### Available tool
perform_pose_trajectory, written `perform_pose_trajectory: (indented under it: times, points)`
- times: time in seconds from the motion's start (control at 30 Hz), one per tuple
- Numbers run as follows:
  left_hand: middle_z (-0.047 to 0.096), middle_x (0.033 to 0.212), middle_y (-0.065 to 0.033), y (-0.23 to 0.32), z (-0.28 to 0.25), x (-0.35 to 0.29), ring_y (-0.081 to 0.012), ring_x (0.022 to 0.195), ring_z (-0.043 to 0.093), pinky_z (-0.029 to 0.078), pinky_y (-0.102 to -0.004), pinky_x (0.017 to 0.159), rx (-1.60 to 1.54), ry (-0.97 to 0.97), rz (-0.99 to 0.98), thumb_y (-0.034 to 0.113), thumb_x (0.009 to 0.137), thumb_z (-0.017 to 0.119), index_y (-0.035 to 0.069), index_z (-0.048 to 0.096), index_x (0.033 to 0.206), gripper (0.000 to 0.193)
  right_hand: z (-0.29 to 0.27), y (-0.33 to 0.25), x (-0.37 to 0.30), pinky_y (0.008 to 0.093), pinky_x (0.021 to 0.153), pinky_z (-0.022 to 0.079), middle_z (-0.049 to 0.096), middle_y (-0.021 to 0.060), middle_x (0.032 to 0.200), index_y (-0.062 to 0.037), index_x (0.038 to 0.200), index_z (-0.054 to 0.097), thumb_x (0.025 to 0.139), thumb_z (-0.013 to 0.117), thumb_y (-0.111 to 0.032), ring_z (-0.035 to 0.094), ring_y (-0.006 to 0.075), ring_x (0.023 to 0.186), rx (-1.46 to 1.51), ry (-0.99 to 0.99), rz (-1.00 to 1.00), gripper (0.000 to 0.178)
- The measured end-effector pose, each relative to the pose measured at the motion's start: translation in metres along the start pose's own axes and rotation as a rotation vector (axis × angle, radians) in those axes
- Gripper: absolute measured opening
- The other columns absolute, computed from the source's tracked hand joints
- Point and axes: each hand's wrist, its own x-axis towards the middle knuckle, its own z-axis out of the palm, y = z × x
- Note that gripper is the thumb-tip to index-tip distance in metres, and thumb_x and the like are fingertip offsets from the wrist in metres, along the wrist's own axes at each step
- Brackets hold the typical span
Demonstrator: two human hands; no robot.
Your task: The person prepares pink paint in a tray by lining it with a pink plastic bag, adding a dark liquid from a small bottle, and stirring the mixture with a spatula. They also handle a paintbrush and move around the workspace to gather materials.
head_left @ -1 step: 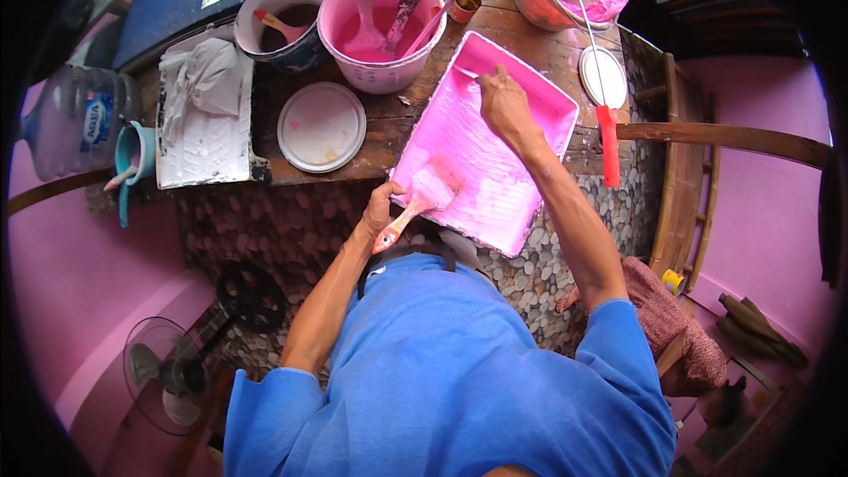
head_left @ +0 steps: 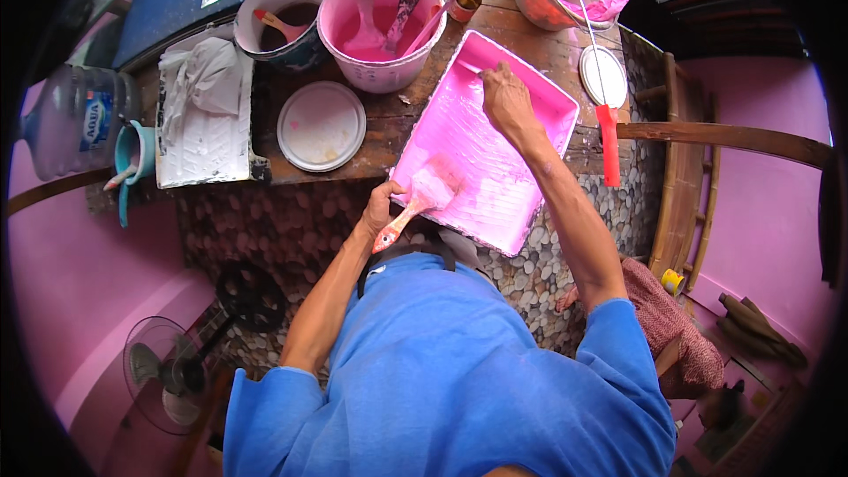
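Grasping the near left rim of the pink tray with the fingers of the left hand, with the thumb over the edge. Just beside that hand, note the brush, laid with bristles on the tray's paint-coated floor and with handle jutting toward the body. See the tray reaching past the front edge of the counter. Extending the right hand into the tray's far end with fingers curled tight; cannot tell whether around a small tool or nothing. Probably working paint about the tray at this step, to judge by the streaks. Looks to call next for a firm left hold against sliding, and for right-hand strokes clear of the brush. Farther off, see the round lid, then the pink bucket.
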Motion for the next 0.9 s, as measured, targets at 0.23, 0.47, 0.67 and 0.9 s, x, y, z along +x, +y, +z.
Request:
perform_pose_trajectory:
  times: [0.23, 0.47, 0.67, 0.9]
  points:
    - [0.059, 0.088, -0.0083, -0.001, -0.007, 0.003, -0.0171, 0.084, 0.056, 0.049, -0.031, 0.078, 0.133, -0.02, 0.098, 0.015, 0.08, 0.047, -0.002, 0.06, 0.088, 0.023, -0.001, -0.004, -0.01, 0.047, 0.068, 0.05, 0.05, 0.0262, 0.088, 0.008, 0.074, 0.056, 0.085, 0.039, -0.007, 0.057, 0.0386, 0.076, 0.0, -0.091, -0.052, 0.025]
    - [0.058, 0.085, -0.007, -0.005, -0.019, 0.006, -0.0145, 0.082, 0.053, 0.045, -0.0301, 0.079, 0.466, -0.006, 0.318, 0.012, 0.08, 0.046, 0.001, 0.06, 0.077, 0.018, -0.021, 0.002, -0.046, 0.047, 0.068, 0.05, 0.049, 0.0257, 0.093, 0.0085, 0.093, 0.054, 0.087, 0.04, -0.007, 0.057, 0.0391, 0.079, 0.008, -0.173, 0.028, 0.021]
    - [0.061, 0.09, -0.0104, -0.004, -0.016, 0.009, -0.0192, 0.086, 0.058, 0.048, -0.0325, 0.082, 0.04, -0.068, 0.081, 0.012, 0.08, 0.046, -0.004, 0.059, 0.09, 0.023, -0.041, 0.023, -0.087, 0.0454, 0.072, 0.05, 0.048, 0.0227, 0.095, 0.0084, 0.104, 0.051, 0.087, 0.039, -0.002, 0.057, 0.0357, 0.086, -0.068, -0.165, 0.287, 0.024]
    - [0.06, 0.091, -0.0159, 0.003, -0.007, 0.0, -0.0248, 0.085, 0.06, 0.051, -0.0362, 0.079, 0.165, -0.038, 0.115, 0.007, 0.077, 0.044, -0.007, 0.057, 0.096, 0.027, -0.049, 0.053, -0.115, 0.0447, 0.071, 0.049, 0.05, 0.023, 0.088, 0.0062, 0.101, 0.054, 0.085, 0.041, -0.001, 0.058, 0.037, 0.084, -0.028, -0.051, 0.418, 0.022]
